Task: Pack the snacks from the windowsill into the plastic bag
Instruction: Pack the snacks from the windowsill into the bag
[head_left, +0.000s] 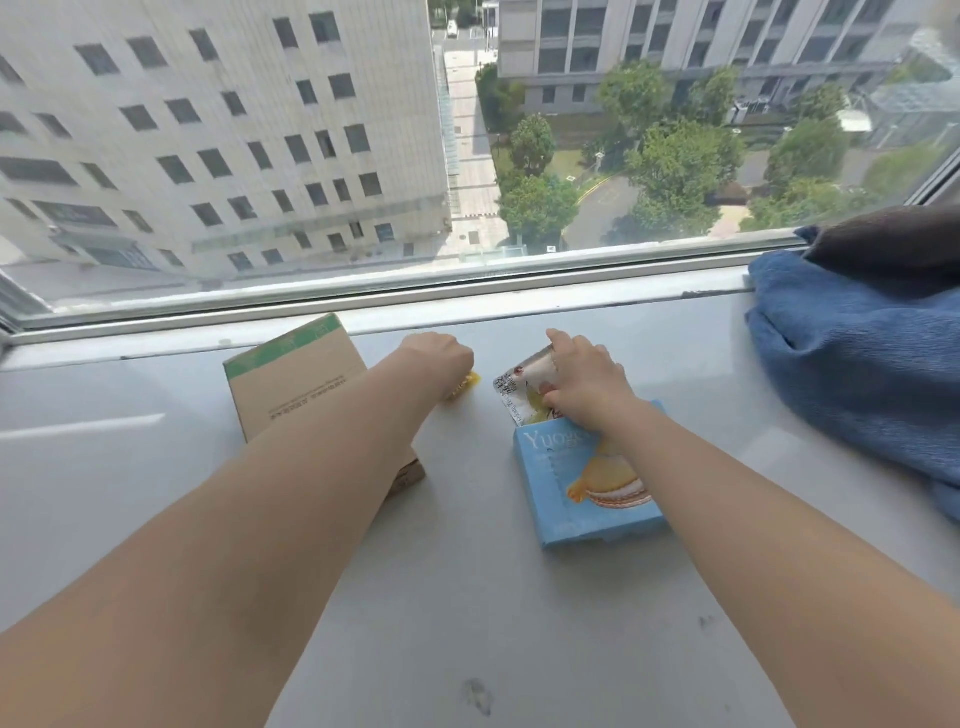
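Observation:
On the grey windowsill (467, 597) lie a brown carton with a green edge (296, 379), a small yellow packet (464, 388), a white foil snack pouch (522, 392) and a light blue biscuit box (587, 488). My left hand (439, 358) curls over the yellow packet, which is mostly hidden under it. My right hand (584, 379) grips the white pouch, just beyond the blue box. No plastic bag is in view.
A blue cloth bundle (862, 364) with a dark item (893, 239) on top lies at the right end of the sill. The window frame (395, 296) runs along the far edge, with glass directly behind it.

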